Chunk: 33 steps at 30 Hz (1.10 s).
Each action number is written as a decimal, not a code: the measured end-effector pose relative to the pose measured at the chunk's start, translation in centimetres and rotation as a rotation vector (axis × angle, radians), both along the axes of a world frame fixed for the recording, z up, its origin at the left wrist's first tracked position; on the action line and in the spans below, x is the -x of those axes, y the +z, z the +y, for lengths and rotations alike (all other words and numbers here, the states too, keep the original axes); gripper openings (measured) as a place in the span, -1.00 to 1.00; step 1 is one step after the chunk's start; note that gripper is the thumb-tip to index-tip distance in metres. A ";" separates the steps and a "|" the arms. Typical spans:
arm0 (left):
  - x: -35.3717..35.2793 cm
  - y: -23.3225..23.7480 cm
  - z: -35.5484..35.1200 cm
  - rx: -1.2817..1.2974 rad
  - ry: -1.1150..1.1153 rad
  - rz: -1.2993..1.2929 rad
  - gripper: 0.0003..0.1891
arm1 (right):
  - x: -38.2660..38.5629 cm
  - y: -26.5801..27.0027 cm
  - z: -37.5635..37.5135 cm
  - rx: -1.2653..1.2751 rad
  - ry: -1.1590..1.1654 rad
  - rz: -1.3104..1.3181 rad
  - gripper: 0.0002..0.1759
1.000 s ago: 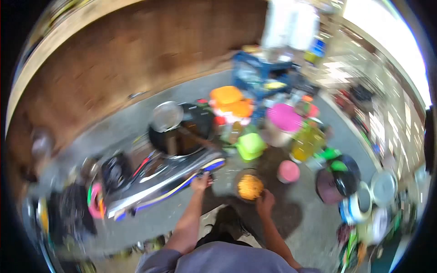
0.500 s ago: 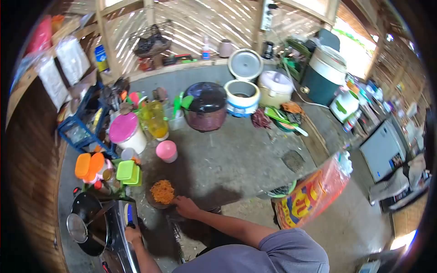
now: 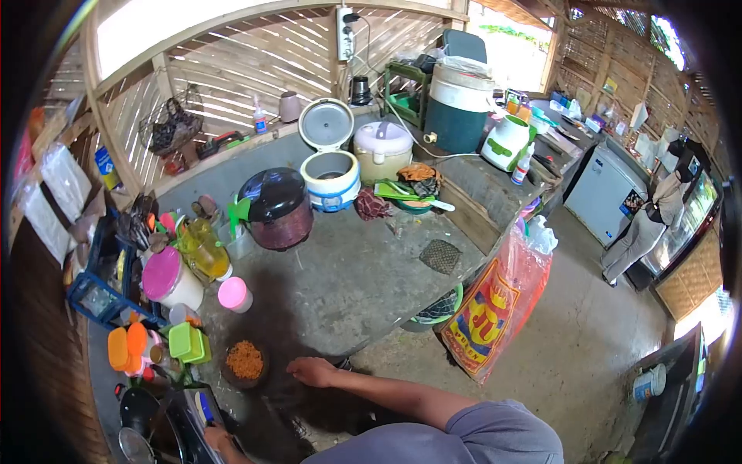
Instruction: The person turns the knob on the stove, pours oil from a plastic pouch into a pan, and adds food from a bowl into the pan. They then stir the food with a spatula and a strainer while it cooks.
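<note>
My left hand (image 3: 218, 438) is at the front of the stove (image 3: 184, 410), its fingers closed at a dark knob beside a blue-and-white patch. On that stove, at the lower left, a black wok (image 3: 141, 410) holds a round strainer (image 3: 135, 446). Just right of a dark shallow bowl (image 3: 230, 377) is my right hand (image 3: 313, 372), apart from it and holding nothing I can see, fingers loosely extended. Shredded orange food (image 3: 245, 359) fills the bowl. Behind it stands a pink cup (image 3: 234, 295).
Green-lidded containers (image 3: 190, 342) and a pink-lidded tub (image 3: 171, 277) stand at the left. A dark pot (image 3: 277, 209) and open rice cooker (image 3: 331, 179) line the back. A full red sack (image 3: 498, 301) stands beside the counter. Another person (image 3: 653, 213) is near the fridge at right.
The view has swung right, bringing another person into sight. My right hand has come away from the bowl's edge. My left hand stays at the stove front.
</note>
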<state>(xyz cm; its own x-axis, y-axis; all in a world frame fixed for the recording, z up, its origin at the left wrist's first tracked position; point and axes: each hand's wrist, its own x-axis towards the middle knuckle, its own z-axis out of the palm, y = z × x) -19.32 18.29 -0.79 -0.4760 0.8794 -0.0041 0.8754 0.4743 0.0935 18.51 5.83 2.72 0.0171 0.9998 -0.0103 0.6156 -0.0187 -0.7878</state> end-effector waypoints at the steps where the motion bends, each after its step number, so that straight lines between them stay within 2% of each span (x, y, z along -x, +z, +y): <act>1: 0.2 0.1 0.6 0.126 0.018 -0.018 -0.53 | -0.5 -0.1 -0.1 0.002 -0.004 0.007 -0.70; 4: -0.3 0.4 1.0 0.144 0.071 -0.025 -0.59 | -1.3 0.4 -0.9 0.041 0.005 0.021 -0.67; 7: -0.2 1.2 1.7 0.216 0.176 -0.243 -0.67 | -2.7 0.8 -1.6 0.082 0.034 0.004 -0.66; 10: -0.3 -0.1 2.5 0.227 0.342 -0.286 -0.73 | -3.3 0.9 -1.9 0.070 0.067 0.018 -0.65; 13: 1.0 -4.3 2.5 0.070 0.273 -0.220 -0.69 | -3.3 0.8 -1.4 0.092 0.105 -0.014 -0.64; 15: -2.2 1.4 -0.1 0.378 -0.217 0.208 -0.65 | -3.1 -0.4 -0.9 0.054 0.144 -0.057 -0.63; 16: 0.5 -4.3 1.8 0.303 -0.085 0.113 -0.62 | -3.0 -0.7 -1.0 0.069 0.141 -0.038 -0.63; 17: 1.3 -6.7 2.6 0.211 0.042 0.022 -0.59 | -3.6 0.1 -1.1 0.083 0.141 -0.017 -0.63; 19: 2.4 -9.4 3.2 0.145 0.017 0.189 -0.49 | -3.7 -0.2 -1.2 0.048 0.143 -0.010 -0.63; 20: 3.4 -12.3 3.4 -0.048 -0.047 0.313 -0.37 | -3.8 -1.0 -1.0 0.002 0.146 -0.024 -0.63; 21: 2.7 -12.0 3.1 -0.125 0.122 0.004 -0.41 | -3.9 -0.9 -1.1 0.018 0.150 -0.029 -0.64; 22: 1.2 -11.4 3.0 -0.384 0.384 -0.636 -0.43 | -4.1 -0.5 -1.0 0.035 0.164 -0.036 -0.65; 23: 0.1 -10.9 2.8 -0.600 0.554 -1.043 -0.42 | -4.1 0.1 -1.0 0.049 0.176 -0.012 -0.62; 24: -0.8 -10.4 2.2 -0.728 0.643 -1.230 -0.38 | -4.1 0.2 -1.1 0.072 0.191 0.011 -0.60; 25: -2.0 -9.4 1.7 -0.822 0.713 -1.356 -0.32 | -4.0 -0.2 -1.1 0.092 0.194 0.022 -0.60; 26: -2.3 -9.2 1.5 -0.732 0.696 -1.286 -0.28 | -3.9 -0.7 -1.0 0.111 0.195 0.030 -0.61; 27: -2.5 -9.0 1.8 -0.830 0.815 -1.414 -0.32 | -3.8 -1.0 -1.0 0.107 0.209 0.037 -0.62; 28: -2.7 -9.4 1.6 -0.881 0.717 -1.455 -0.35 | -3.6 -1.4 -0.9 0.100 0.223 0.042 -0.63; 30: -2.4 -10.4 1.6 -1.005 0.688 -1.694 -0.36 | -2.9 -1.8 -0.5 0.107 0.252 0.052 -0.64; 33: -3.5 -9.3 1.3 -0.990 0.686 -1.679 -0.37 | -2.2 -1.2 -0.2 0.128 0.279 0.060 -0.65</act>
